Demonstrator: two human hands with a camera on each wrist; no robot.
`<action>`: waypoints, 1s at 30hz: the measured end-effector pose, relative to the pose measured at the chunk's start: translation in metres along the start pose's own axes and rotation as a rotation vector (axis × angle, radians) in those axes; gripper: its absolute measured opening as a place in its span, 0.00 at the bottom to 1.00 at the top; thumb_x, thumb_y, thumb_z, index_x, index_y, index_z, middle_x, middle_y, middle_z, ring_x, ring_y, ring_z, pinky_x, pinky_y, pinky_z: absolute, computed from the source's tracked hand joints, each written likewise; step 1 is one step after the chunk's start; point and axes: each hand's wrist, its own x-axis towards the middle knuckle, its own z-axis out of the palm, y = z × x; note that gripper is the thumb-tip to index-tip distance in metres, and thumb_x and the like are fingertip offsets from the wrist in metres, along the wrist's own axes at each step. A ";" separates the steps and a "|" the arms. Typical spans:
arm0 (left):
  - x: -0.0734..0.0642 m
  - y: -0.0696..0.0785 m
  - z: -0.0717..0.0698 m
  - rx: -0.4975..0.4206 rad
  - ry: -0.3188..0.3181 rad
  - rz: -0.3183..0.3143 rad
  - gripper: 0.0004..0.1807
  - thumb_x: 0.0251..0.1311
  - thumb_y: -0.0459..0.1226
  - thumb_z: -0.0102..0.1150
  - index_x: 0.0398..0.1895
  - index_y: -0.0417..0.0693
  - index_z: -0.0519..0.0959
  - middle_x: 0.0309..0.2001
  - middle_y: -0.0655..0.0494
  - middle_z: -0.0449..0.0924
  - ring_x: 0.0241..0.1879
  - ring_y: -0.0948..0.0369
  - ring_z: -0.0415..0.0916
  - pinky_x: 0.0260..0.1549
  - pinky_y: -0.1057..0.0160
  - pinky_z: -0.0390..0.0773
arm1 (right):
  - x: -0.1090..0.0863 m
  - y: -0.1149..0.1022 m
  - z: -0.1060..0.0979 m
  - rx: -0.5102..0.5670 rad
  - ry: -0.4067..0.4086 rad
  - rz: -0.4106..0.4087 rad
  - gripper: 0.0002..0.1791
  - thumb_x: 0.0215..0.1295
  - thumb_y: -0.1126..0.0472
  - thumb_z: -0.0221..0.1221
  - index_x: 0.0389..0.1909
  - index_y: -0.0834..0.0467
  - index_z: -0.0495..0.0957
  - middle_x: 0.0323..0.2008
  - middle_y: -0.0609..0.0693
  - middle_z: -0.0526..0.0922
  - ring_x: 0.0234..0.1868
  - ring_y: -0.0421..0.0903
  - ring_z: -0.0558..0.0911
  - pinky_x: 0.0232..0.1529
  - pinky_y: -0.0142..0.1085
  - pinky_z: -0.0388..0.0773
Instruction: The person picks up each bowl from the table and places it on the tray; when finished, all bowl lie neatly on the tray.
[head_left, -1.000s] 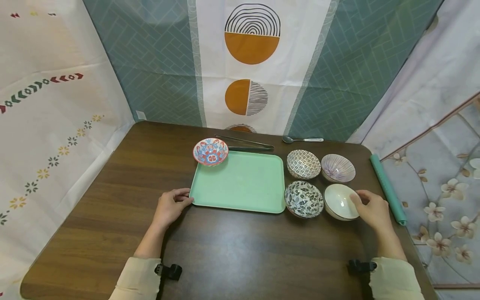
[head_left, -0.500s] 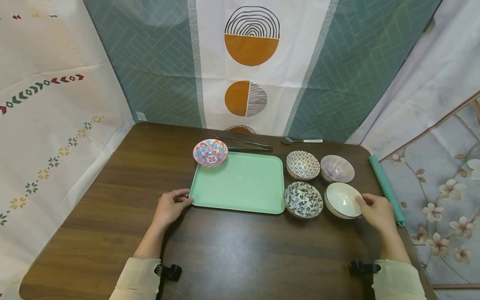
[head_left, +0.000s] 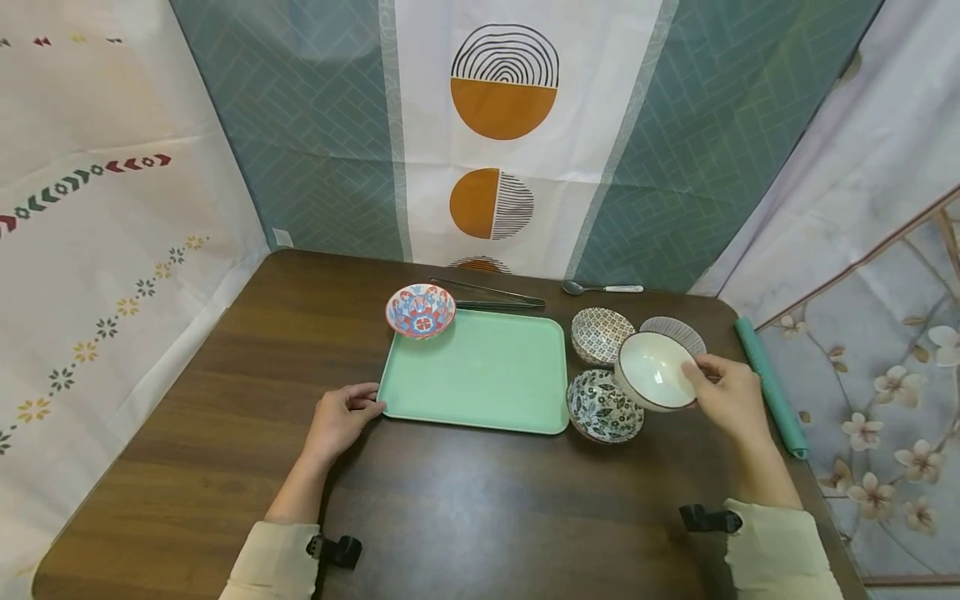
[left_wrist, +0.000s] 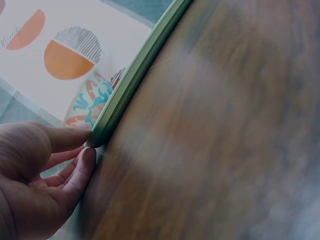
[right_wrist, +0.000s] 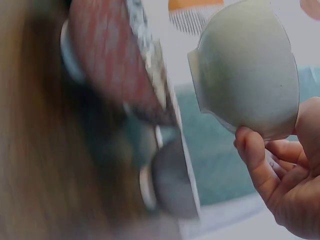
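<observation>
A white bowl (head_left: 654,373) with a dark rim is held up off the table by my right hand (head_left: 726,395), thumb inside the rim and fingers outside. The right wrist view shows the bowl's pale outside (right_wrist: 250,70) and its foot clear of the other bowls. With thumb and fingers my left hand (head_left: 341,423) pinches the near left corner of the green tray (head_left: 480,375); the left wrist view shows the thumb at the tray rim (left_wrist: 131,82). A red-and-blue patterned bowl (head_left: 421,312) sits at the tray's far left corner.
Right of the tray stand a brown-patterned bowl (head_left: 602,335), a black floral bowl (head_left: 602,408) and a striped bowl (head_left: 678,329), partly hidden. Behind the tray lie metal tongs (head_left: 498,303) and a spoon (head_left: 603,288). A green roll (head_left: 772,392) lies along the right edge.
My right hand has lifted the white bowl from the table and moved it up and left, over the other bowls. The left hand stays at the tray corner.
</observation>
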 end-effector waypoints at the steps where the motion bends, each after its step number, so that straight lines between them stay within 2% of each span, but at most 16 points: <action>1: 0.000 0.000 0.000 -0.001 0.003 -0.001 0.19 0.64 0.34 0.68 0.55 0.33 0.82 0.43 0.42 0.85 0.44 0.48 0.83 0.36 0.69 0.79 | 0.002 -0.007 0.006 0.019 -0.006 -0.003 0.18 0.74 0.61 0.58 0.51 0.75 0.80 0.34 0.69 0.85 0.14 0.37 0.80 0.17 0.31 0.75; 6: -0.003 -0.001 0.001 -0.016 0.005 -0.015 0.19 0.63 0.34 0.69 0.55 0.33 0.82 0.43 0.42 0.85 0.44 0.49 0.83 0.35 0.70 0.78 | 0.012 -0.035 0.041 0.119 -0.070 -0.006 0.16 0.72 0.65 0.58 0.50 0.75 0.81 0.32 0.66 0.84 0.16 0.37 0.79 0.19 0.37 0.80; 12: -0.006 0.001 0.002 -0.006 0.031 -0.016 0.18 0.63 0.34 0.69 0.54 0.34 0.83 0.43 0.42 0.86 0.44 0.49 0.84 0.35 0.70 0.78 | 0.020 -0.066 0.082 0.188 -0.178 -0.005 0.14 0.72 0.67 0.57 0.48 0.75 0.81 0.33 0.65 0.83 0.20 0.48 0.84 0.23 0.45 0.83; 19: -0.006 0.001 0.005 -0.006 0.066 -0.031 0.17 0.62 0.35 0.70 0.52 0.36 0.85 0.43 0.43 0.87 0.44 0.49 0.85 0.36 0.70 0.78 | 0.021 -0.100 0.125 0.244 -0.257 0.021 0.14 0.72 0.65 0.58 0.49 0.72 0.81 0.34 0.63 0.83 0.22 0.48 0.85 0.25 0.43 0.84; 30: -0.006 -0.001 0.005 -0.017 0.069 -0.035 0.17 0.61 0.34 0.70 0.53 0.37 0.85 0.43 0.43 0.87 0.45 0.50 0.85 0.36 0.72 0.77 | 0.019 -0.131 0.185 0.300 -0.312 0.058 0.10 0.71 0.65 0.60 0.42 0.69 0.83 0.31 0.59 0.82 0.17 0.47 0.85 0.23 0.39 0.83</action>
